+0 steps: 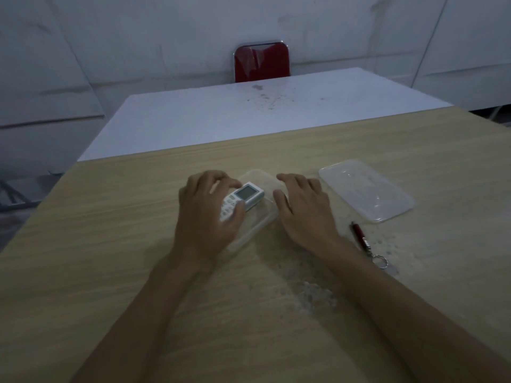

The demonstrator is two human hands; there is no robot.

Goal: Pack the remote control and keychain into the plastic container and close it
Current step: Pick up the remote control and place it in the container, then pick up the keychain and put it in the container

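A clear plastic container (266,214) lies open on the wooden table. My left hand (206,217) grips a white remote control (246,196) with a small screen, holding it over the container's left part. My right hand (302,210) rests with fingers spread against the container's right side and holds nothing. The container's clear lid (366,190) lies flat to the right. A red keychain (366,243) with a metal ring lies on the table, just right of my right wrist.
The wooden table (110,258) reaches to the front edge of the view. Behind it stands a white table (221,117) with a red chair (262,63) at its far side. Grey walls close the room.
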